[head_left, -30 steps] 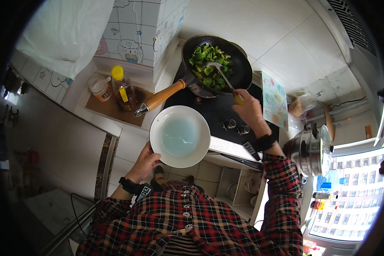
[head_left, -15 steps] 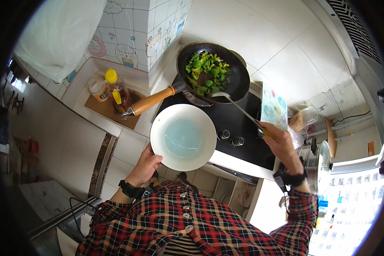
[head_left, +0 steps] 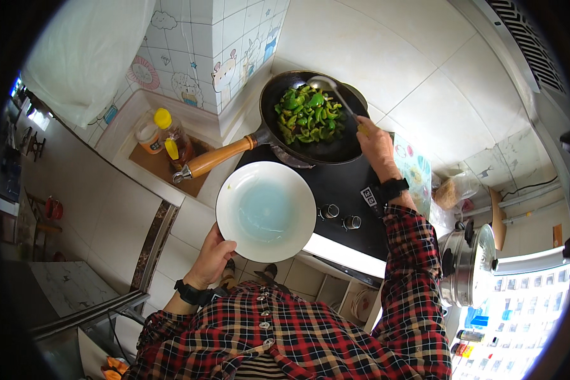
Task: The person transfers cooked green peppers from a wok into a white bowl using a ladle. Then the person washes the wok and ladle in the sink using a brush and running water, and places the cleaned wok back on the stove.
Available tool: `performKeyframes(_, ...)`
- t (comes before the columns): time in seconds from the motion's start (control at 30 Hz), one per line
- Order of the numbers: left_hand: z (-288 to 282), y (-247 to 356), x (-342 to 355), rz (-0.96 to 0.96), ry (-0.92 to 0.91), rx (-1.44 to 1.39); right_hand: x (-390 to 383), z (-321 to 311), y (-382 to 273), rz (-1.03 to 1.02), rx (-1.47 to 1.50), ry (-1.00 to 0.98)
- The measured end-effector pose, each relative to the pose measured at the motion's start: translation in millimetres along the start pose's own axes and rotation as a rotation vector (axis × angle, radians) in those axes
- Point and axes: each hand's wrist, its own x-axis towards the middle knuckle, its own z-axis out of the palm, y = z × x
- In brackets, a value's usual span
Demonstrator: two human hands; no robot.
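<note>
My left hand [head_left: 213,255] grips the lower left rim of a white bowl [head_left: 266,248], thumb on the inside. Its pale bluish inner surface shows only a small speck near the rim. Beyond it a black wok [head_left: 354,101] with a wooden handle sits on the stove, holding cut green peppers [head_left: 310,114]. My right hand [head_left: 377,147] is closed around the handle end of a metal ladle [head_left: 342,98]. The ladle's head rests at the far inner side of the wok, behind the peppers.
The black glass cooktop [head_left: 335,190] has two knobs near its front edge. Left of the wok handle stand a yellow-capped bottle [head_left: 178,142] and a jar [head_left: 148,137] in a tiled recess. A steel steamer pot [head_left: 465,266] stands at the right. A white plastic bag [head_left: 88,57] hangs at upper left.
My right hand has moved forward and left over the wok's right edge. The ladle head went from the near rim to the far side, and the peppers are gathered closer together.
</note>
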Motion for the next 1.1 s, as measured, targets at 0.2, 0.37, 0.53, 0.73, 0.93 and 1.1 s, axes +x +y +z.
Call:
performKeyframes(0.2,-2,-2,8,0.033,-0.03,-0.015,-36,-40,17,-0.15,0.102,-0.153)
performKeyframes(0.37,-3,-4,13,0.001,-0.038,-0.02,-25,-41,36,-0.027,0.001,-0.023)
performKeyframes(0.53,-13,-4,10,0.008,-0.018,0.027,-44,-43,24,0.052,-0.016,-0.101)
performKeyframes(0.73,-21,4,3,0.067,-0.023,0.05,-69,-65,-28,0.588,0.655,-0.551)
performKeyframes(0.93,-18,22,0,0.103,-0.046,0.001,-46,-40,-42,0.946,1.256,-0.712)
performKeyframes(1.1,-8,39,6,0.084,-0.058,0.061,-42,-19,-24,1.014,1.632,-0.733)
